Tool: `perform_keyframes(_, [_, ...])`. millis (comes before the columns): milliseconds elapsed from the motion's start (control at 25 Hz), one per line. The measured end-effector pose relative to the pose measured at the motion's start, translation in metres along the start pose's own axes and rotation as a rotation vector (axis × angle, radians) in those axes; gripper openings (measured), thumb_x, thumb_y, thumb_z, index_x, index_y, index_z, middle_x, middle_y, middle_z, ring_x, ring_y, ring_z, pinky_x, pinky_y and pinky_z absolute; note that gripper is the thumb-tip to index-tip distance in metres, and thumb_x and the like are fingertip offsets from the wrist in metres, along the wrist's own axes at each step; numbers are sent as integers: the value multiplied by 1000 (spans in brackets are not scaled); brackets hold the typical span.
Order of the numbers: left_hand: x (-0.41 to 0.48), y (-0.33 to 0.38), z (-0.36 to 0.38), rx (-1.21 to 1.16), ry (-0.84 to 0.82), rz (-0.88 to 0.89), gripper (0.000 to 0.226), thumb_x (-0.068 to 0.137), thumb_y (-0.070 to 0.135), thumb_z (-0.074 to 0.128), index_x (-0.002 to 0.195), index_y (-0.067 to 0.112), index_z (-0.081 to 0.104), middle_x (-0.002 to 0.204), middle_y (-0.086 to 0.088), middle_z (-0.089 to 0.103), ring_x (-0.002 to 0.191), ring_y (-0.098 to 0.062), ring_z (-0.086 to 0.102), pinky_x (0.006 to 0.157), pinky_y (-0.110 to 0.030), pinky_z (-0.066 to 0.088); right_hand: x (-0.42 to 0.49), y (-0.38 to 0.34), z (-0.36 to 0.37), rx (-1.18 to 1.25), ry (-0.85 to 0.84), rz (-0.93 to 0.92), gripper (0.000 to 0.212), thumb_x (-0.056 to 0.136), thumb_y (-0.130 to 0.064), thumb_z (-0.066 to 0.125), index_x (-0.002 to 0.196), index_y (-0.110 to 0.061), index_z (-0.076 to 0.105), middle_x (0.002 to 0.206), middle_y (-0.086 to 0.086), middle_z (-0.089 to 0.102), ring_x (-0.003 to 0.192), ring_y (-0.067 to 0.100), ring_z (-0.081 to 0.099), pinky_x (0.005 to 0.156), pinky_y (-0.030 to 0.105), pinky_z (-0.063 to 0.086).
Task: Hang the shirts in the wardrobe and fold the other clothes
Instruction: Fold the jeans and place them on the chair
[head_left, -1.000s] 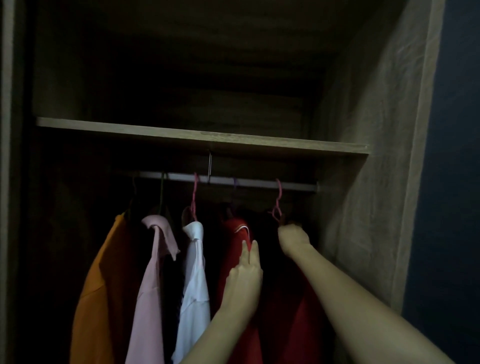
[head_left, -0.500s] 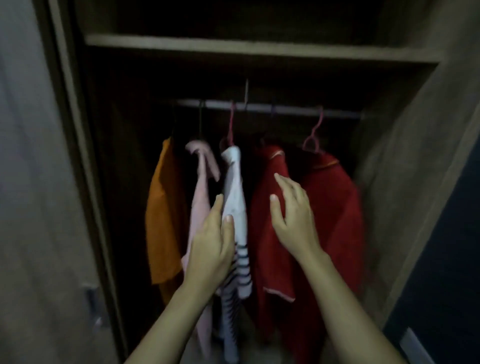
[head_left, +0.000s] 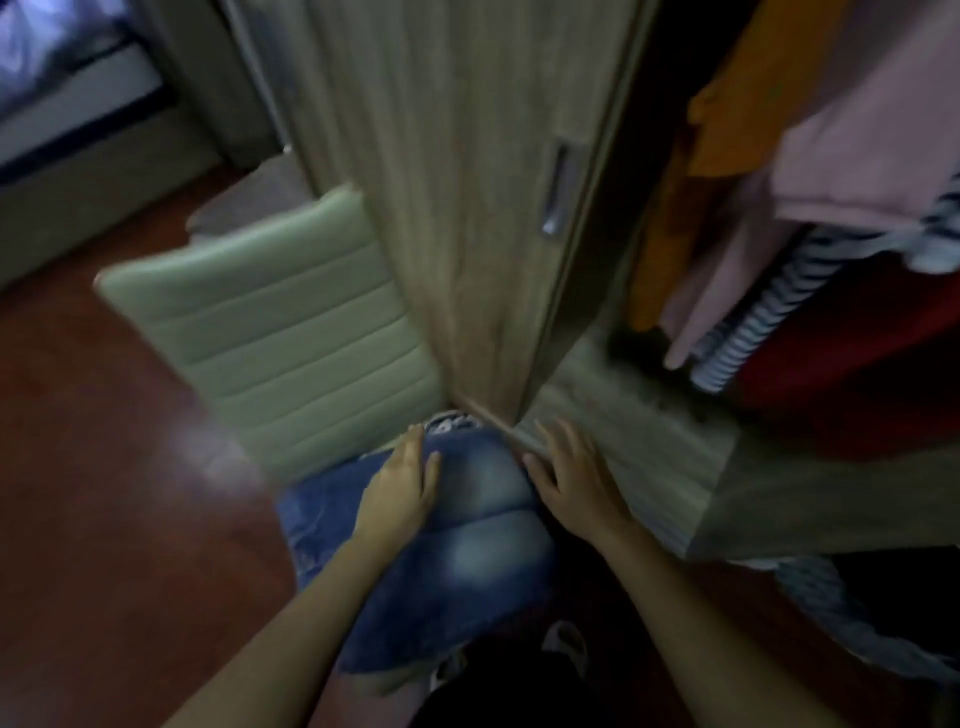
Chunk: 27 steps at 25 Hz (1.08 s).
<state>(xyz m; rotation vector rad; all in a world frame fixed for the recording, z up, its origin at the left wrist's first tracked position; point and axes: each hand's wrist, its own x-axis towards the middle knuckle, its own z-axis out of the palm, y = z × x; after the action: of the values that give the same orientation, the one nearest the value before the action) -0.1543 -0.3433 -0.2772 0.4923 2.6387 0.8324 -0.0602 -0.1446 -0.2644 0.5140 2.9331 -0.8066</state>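
A pair of blue jeans (head_left: 467, 551) lies on the seat of a pale green padded chair (head_left: 291, 332), below the wardrobe door. My left hand (head_left: 402, 483) rests flat on the jeans with its fingers spread. My right hand (head_left: 571, 478) hovers open at the jeans' right edge, by the wardrobe's bottom corner. In the open wardrobe at the upper right hang an orange shirt (head_left: 727, 130), a pink shirt (head_left: 857, 156), a striped white garment (head_left: 753, 322) and red clothes (head_left: 857, 374).
The wooden wardrobe door (head_left: 467, 182) with a metal handle (head_left: 558, 192) stands right behind the chair. The wardrobe's base ledge (head_left: 649, 441) runs to the right. Red-brown floor (head_left: 104, 493) spreads to the left, with a bed (head_left: 62, 93) at the upper left. Dark clothes (head_left: 498, 680) lie at the chair's near end.
The view has swung down from the hanging clothes to the chair. Both hands have left the shirts and dropped to the jeans.
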Motion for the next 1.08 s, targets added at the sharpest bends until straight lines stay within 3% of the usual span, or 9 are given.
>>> perform_keyframes(160, [-24,-104,20,48,-36,-218,56,100,32,38,146,5,25,153,-13,27,137,-31,34,102,-41,39,16,-11,93,-178,-262,-70,78,84,-57,14,142,-9,35,150,16,31,139,31,28,113,39,23])
perform_keyframes(320, [-38,-195,52,65,-118,-460,57,100,35,36,147,7,21,154,-13,26,135,-32,36,101,-42,39,72,-26,179,-265,-462,-169,61,98,-44,31,149,-15,16,158,11,7,145,27,8,116,39,11])
perform_keyframes(440, [-52,-250,81,-16,-83,-607,61,99,36,38,149,10,17,154,-15,24,137,-33,33,104,-41,35,117,-36,238,-287,-485,-280,60,99,-39,32,149,-12,15,158,12,8,145,28,8,117,37,8])
perform_keyframes(600, [-75,-302,125,-306,-133,-843,84,92,46,50,150,6,2,158,-16,5,145,-30,9,117,-39,16,156,-45,303,-308,-433,-398,59,97,-39,36,147,-9,22,154,17,19,138,35,24,114,41,25])
perform_keyframes(720, [-88,-323,152,-539,-133,-878,103,81,53,62,150,9,-1,157,-12,15,143,-25,20,116,-40,23,169,-52,338,-285,-492,-367,63,97,-43,36,147,-9,19,153,18,19,137,36,24,114,43,24])
perform_keyframes(880, [-89,-333,168,-586,-37,-996,108,80,42,70,149,7,-4,154,-14,22,140,-30,26,115,-45,23,184,-54,352,-280,-529,-320,78,89,-49,48,148,-12,15,152,15,25,137,33,27,114,46,20])
perform_keyframes(1000, [-87,-342,172,-626,-35,-1083,117,61,58,76,146,8,13,144,-11,42,130,-32,41,111,-47,30,195,-59,347,-378,-503,-318,83,83,-55,55,145,-12,22,148,16,31,135,34,29,113,49,14])
perform_keyframes(1080, [-90,-349,172,-716,12,-1136,98,60,51,82,132,7,33,130,-10,52,114,-28,54,97,-40,46,195,-63,342,-438,-402,-423,73,80,-54,59,136,-12,36,134,18,44,123,34,41,111,47,19])
